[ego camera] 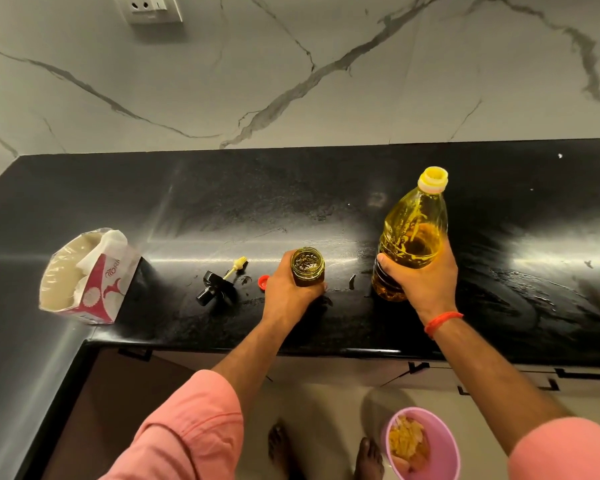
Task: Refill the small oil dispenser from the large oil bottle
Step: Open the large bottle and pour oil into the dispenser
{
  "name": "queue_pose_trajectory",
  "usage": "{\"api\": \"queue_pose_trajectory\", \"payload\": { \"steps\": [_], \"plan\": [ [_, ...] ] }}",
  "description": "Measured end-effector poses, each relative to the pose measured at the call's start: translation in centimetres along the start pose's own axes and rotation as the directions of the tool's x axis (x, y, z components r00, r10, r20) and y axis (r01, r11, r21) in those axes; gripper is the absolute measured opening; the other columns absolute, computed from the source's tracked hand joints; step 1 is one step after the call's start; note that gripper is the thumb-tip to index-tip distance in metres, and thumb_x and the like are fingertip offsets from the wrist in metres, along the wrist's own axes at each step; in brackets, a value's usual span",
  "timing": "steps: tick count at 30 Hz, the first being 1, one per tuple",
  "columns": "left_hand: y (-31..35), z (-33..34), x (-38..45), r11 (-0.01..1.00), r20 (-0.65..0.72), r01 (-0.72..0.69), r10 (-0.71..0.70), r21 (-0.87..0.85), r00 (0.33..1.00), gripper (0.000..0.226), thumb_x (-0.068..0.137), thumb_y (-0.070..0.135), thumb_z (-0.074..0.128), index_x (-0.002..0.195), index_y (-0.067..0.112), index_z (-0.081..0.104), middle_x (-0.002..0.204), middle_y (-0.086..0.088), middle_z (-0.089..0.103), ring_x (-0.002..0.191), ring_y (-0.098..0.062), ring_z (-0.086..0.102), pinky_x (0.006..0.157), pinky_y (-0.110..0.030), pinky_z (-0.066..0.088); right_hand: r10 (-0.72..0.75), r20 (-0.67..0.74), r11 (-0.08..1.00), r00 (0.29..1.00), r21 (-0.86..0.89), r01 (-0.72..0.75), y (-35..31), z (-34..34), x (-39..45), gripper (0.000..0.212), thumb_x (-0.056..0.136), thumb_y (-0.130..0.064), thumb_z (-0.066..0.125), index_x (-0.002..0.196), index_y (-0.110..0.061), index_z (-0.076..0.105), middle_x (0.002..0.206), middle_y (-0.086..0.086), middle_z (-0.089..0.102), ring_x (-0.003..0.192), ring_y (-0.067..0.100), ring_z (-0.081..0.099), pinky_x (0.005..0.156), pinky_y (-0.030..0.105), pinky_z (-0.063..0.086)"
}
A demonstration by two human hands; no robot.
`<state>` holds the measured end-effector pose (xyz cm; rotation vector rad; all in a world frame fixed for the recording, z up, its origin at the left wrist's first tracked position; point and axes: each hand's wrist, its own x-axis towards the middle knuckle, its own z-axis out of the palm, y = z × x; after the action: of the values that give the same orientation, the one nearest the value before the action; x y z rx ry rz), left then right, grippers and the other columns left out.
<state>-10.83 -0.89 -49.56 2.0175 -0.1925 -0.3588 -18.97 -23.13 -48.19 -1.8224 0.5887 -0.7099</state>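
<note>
On black counter (326, 188) below marble wall (291, 64), seemingly oil-smeared.

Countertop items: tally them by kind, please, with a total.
Oil containers: 2, the large bottle and the small jar.
Loose lids: 2, the black brush lid and the red cap.
Tissue boxes: 1, the tissue box.
Total: 5.
</note>
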Motion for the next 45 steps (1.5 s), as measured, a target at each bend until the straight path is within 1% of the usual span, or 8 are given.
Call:
{"api": "queue_pose_trajectory", "payload": {
  "steps": [6,12,18,23,28,35,40,45],
  "plan": [
    [0.1,0.0,-0.1,1.000,-0.004,0.002,-0.002,0.010,1.000,0.070,0.074,0.016,0.090,0.134,0.023,0.054,0.116,0.010,0.067,0.103,0.000,0.060,0.076,0.004,0.042,0.012,0.001,1.000,1.000,0.000,-0.012,0.6,-0.2,-0.8,0.081,0.059,-0.040,0.096,0.127,-0.039,0.052,0.118,-0.013,0.064,0.111,-0.003,0.060,0.093,0.014,0.048],
    [0.0,0.1,-0.1,1.000,-0.006,0.009,-0.009,0.000,1.000,0.070,0.074,0.017,0.090,0.134,0.024,0.054,0.116,0.011,0.067,0.107,-0.003,0.061,0.078,-0.001,0.042,0.012,0.017,0.999,1.000,-0.033,-0.011,1.4,-0.5,-1.3,0.085,0.057,-0.043,0.095,0.130,-0.029,0.054,0.120,-0.007,0.066,0.112,0.010,0.064,0.084,-0.002,0.043],
    [0.1,0.1,-0.1,1.000,-0.003,0.019,-0.019,-0.006,1.000,0.071,0.073,0.018,0.091,0.134,0.024,0.054,0.117,0.009,0.067,0.110,-0.006,0.062,0.092,-0.013,0.046,0.027,0.009,0.999,1.000,-0.034,-0.026,1.4,-0.5,-1.4,0.086,0.058,-0.043,0.094,0.132,-0.028,0.054,0.119,-0.009,0.066,0.111,0.008,0.063,0.084,-0.002,0.042],
    [0.2,-0.1,-0.2,0.999,0.002,0.040,-0.040,-0.011,0.999,0.070,0.072,0.021,0.092,0.130,0.027,0.054,0.108,0.018,0.064,0.108,-0.004,0.062,0.080,-0.004,0.043,0.019,0.003,0.998,1.000,-0.053,-0.019,1.5,-0.5,-1.4,0.085,0.060,-0.039,0.096,0.133,-0.025,0.055,0.122,-0.004,0.067,0.112,0.011,0.064,0.087,0.004,0.043],
    [-0.2,-0.6,-0.5,0.997,0.066,0.041,-0.036,-0.067,0.997,0.090,0.067,0.017,0.095,0.143,0.023,0.048,0.128,0.008,0.066,0.121,-0.007,0.061,0.111,-0.029,0.046,0.022,0.015,0.998,1.000,-0.054,-0.021,1.6,-0.6,-1.4,0.086,0.062,-0.037,0.095,0.136,-0.024,0.054,0.126,-0.002,0.066,0.116,0.012,0.063,0.089,0.007,0.043],
    [-0.3,-4.0,-0.7,0.988,0.112,0.003,-0.020,0.151,0.993,0.095,0.080,0.003,0.079,0.159,0.028,0.031,0.158,-0.003,0.040,0.147,-0.018,0.037,0.117,-0.032,0.033,0.032,0.024,0.998,0.999,-0.054,-0.031,1.7,-0.6,-1.4,0.084,0.062,-0.039,0.095,0.134,-0.025,0.056,0.125,-0.003,0.067,0.115,0.012,0.063,0.088,0.009,0.043],
    [-0.8,-7.0,0.7,0.791,0.088,-0.153,0.125,0.592,0.988,0.057,0.093,0.011,0.063,0.149,0.020,0.050,0.154,-0.004,0.043,0.142,-0.024,0.041,0.115,-0.037,0.039,0.031,0.019,0.998,0.999,-0.056,-0.030,1.8,-0.6,-1.4,0.084,0.062,-0.038,0.095,0.135,-0.025,0.055,0.125,-0.003,0.067,0.115,0.013,0.063,0.088,0.009,0.043],
    [-0.6,-8.3,2.6,0.472,0.252,-0.263,0.087,0.841,0.964,0.046,0.097,0.028,0.063,0.142,0.026,0.057,0.147,-0.005,0.054,0.132,-0.028,0.051,0.107,-0.045,0.047,0.033,0.016,0.998,0.999,-0.049,-0.033,1.7,-0.6,-1.5,0.084,0.062,-0.038,0.095,0.135,-0.025,0.055,0.125,-0.003,0.067,0.115,0.012,0.063,0.089,0.011,0.044]
  ]
}}
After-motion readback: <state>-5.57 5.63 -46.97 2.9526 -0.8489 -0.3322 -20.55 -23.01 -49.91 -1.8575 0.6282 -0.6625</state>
